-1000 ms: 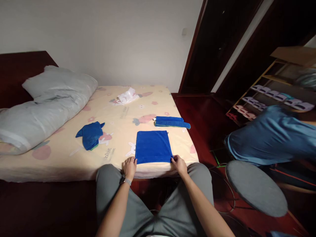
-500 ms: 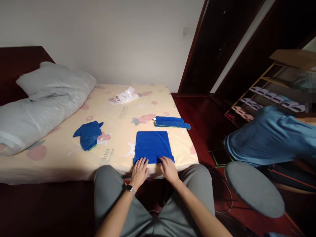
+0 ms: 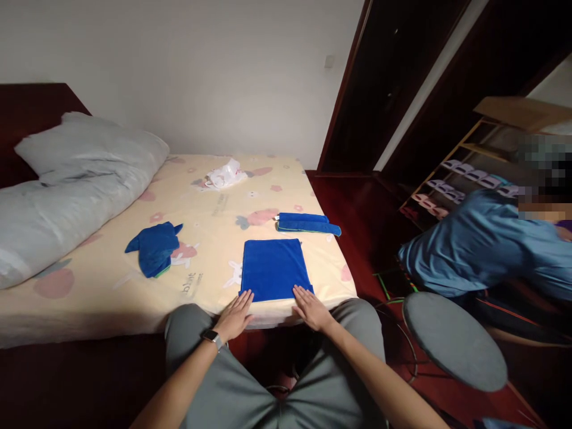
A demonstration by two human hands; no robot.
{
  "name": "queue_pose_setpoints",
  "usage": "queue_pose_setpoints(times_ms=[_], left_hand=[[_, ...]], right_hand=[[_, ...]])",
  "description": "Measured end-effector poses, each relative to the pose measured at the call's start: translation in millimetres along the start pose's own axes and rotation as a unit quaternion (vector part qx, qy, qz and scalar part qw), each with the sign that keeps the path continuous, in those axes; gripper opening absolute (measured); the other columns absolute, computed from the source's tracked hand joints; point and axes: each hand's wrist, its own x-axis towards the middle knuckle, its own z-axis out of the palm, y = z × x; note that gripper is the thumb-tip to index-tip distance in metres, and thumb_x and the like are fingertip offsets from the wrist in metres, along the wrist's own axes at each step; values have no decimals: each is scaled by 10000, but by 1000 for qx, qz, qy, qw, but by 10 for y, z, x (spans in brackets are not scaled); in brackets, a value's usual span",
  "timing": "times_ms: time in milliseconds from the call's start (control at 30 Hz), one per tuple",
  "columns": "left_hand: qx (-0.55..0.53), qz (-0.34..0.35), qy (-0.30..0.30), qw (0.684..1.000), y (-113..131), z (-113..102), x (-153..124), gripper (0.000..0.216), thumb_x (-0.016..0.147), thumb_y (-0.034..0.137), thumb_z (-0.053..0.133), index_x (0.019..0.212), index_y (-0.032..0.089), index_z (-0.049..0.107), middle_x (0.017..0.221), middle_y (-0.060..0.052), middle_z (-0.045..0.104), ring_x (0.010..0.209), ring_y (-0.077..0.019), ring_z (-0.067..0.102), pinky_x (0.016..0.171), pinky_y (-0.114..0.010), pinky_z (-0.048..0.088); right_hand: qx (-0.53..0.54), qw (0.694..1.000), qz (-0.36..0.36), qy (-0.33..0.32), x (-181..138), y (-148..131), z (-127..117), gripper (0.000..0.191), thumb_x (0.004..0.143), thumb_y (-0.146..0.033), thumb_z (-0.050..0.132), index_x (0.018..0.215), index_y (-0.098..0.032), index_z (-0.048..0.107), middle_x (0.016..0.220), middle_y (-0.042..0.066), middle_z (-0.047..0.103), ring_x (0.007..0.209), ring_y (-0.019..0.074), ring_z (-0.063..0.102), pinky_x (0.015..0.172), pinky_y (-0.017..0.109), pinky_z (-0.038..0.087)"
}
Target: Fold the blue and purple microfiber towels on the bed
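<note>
A blue cloth (image 3: 273, 269) lies flat in a near-square on the bed, close to its front edge. My left hand (image 3: 234, 316) rests with outstretched fingers on the cloth's near left corner. At the near right corner my right hand (image 3: 311, 308) lies flat, fingertips on the fabric. Just beyond, a second blue cloth (image 3: 307, 224) is folded into a long strip with a thin yellow-green edge. To the left sits a crumpled blue cloth (image 3: 157, 247).
A grey quilt (image 3: 89, 179) is heaped on the bed's left side. Near the wall lies a white plastic bag (image 3: 226, 174). On the right are a round stool (image 3: 454, 339), a person in a blue shirt (image 3: 473, 250) bending over, and a shoe rack (image 3: 447, 161).
My left hand has slid left along the cloth's near edge to the corner, and my right hand's fingers have straightened out. The person on the right has shifted slightly.
</note>
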Motion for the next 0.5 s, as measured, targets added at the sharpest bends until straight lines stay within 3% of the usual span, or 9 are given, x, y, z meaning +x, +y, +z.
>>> queue_pose_setpoints(times_ms=[133, 367, 500], left_hand=[[-13, -10, 5, 1000, -214, -47, -103, 644, 999, 463, 374, 1560, 181, 235, 1595, -117, 325, 1454, -225, 341, 1167, -383, 333], [-17, -86, 71, 994, -56, -325, 76, 423, 955, 343, 495, 1353, 213, 554, 1377, -112, 582, 1291, -268, 512, 1088, -444, 423], [-31, -54, 55, 997, -47, -404, 127, 357, 900, 200, 543, 1244, 251, 626, 1198, -76, 663, 1141, -253, 587, 1001, -422, 475]], right_hand=[[28, 1000, 0, -13, -159, 296, -115, 557, 1006, -336, 413, 1519, -128, 354, 1550, 151, 375, 1428, 268, 375, 1147, 448, 385], [46, 995, 75, 48, -60, 304, -165, 524, 876, -136, 492, 1399, -148, 531, 1433, 161, 531, 1314, 289, 505, 1101, 484, 433], [44, 996, 70, 42, -53, 395, -155, 540, 845, -90, 503, 1379, -162, 550, 1363, 155, 597, 1242, 270, 573, 1067, 465, 471]])
